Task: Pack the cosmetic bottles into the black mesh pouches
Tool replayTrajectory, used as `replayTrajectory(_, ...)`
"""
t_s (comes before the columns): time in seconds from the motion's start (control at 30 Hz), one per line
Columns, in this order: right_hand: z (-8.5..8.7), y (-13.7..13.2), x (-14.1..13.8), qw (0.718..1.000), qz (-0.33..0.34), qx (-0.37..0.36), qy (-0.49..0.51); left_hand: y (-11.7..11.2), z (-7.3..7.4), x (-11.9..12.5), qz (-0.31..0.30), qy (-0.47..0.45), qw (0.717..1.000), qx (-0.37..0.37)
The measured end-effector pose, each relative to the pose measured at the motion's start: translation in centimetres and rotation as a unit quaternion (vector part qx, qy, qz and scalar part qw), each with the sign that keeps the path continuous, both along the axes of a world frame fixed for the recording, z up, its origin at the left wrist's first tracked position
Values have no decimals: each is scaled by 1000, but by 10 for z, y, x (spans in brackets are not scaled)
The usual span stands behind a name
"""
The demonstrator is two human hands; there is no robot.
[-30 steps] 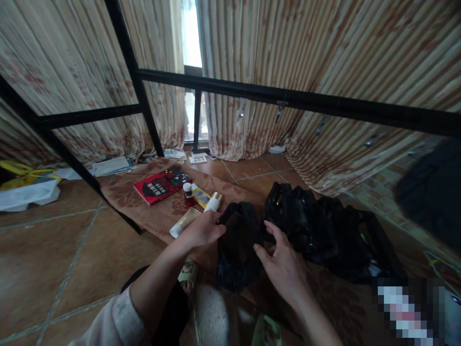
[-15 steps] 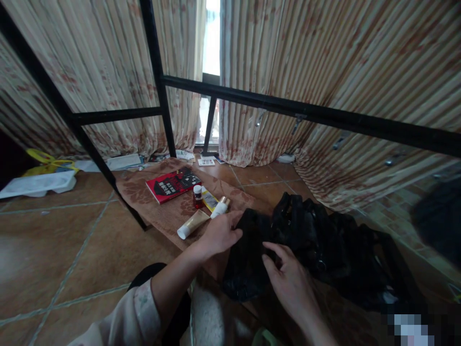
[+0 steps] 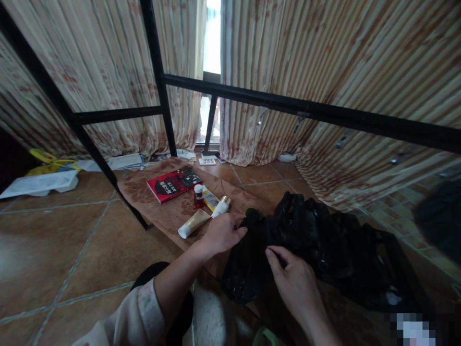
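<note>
The black pouch (image 3: 243, 276) sits in the lower centre of the frame, over the near edge of the brown patterned cloth (image 3: 140, 186), with both your hands at its upper part. Step in hand, as judged: you are working the pouch's upper edge between two hands. The next move likely calls for a firm left hold and a careful right fingertip, since dark fabric on dark fabric hides the edge. Your left hand (image 3: 224, 235) is curled, thumb against fingers, and appears to grasp the pouch's upper left edge; the pinch itself is partly hidden. Your right hand (image 3: 294, 278) is half closed, thumb and index tips nearly meeting at the pouch's right side; cannot tell whether fabric lies between them. Just right of the pouch, the larger black bag (image 3: 306, 230) stretches toward the lower right, lying in folds. Just beyond your left hand, near the centre: cream tube (image 3: 194, 224), white bottle (image 3: 220, 208) with gold cap, yellow packet (image 3: 210, 198), small red bottle (image 3: 199, 196) with white cap. Farther left lies the red book (image 3: 175, 184). Above, the black metal rail (image 3: 306, 108) crosses before striped curtains (image 3: 259, 43).
</note>
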State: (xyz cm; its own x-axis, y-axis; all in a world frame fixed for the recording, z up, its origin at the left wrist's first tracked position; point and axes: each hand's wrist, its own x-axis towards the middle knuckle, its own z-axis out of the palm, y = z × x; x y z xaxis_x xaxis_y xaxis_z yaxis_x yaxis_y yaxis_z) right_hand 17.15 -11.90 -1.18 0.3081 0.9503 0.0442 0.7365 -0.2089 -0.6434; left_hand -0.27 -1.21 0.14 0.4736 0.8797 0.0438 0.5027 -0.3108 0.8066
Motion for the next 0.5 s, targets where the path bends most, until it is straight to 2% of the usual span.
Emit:
replayTrajectory(0.17, 3, 1, -4, 1000, 5, 8, 14, 5, -1, -1, 25, 19, 998, 50)
replayTrajectory(0.27, 3, 1, -6, 1000, 2, 13, 20, 10, -2, -3, 43, 67, 994, 73)
replayTrajectory(0.5, 0, 1, -7, 999, -1, 36, 16, 16, -18, -5, 49, 171, 982, 61)
